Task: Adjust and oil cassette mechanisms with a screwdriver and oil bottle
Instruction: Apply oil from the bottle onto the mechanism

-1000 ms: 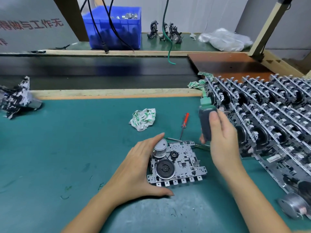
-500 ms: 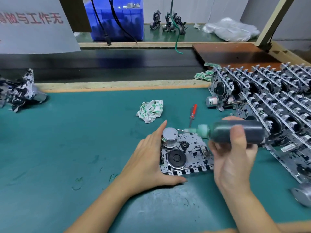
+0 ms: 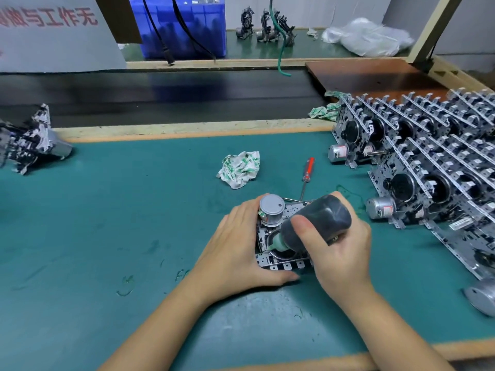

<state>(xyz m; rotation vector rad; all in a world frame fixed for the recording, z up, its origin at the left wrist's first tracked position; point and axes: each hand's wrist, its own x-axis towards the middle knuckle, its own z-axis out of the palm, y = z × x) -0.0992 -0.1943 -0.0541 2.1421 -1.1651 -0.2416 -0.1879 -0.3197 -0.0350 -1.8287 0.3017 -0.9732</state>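
From the head view, the oiling step looks to be in hand: the right hand (image 3: 340, 245) has its fingers and thumb curled round the dark oil bottle (image 3: 318, 222), tipped so its pale green nozzle points down into the cassette mechanism (image 3: 284, 259) lying flat on the green mat (image 3: 107, 236). The left hand (image 3: 235, 250) grips that mechanism's left edge, fingers beside the silver motor (image 3: 271, 210) and thumb along the near rim. Whether oil is flowing cannot be told. The red-handled screwdriver (image 3: 307, 174) lies on the mat just beyond, held by neither hand, so any adjusting is not under way. Rows of stacked mechanisms (image 3: 428, 162) on the right suggest plenty remains, though which are finished is unclear
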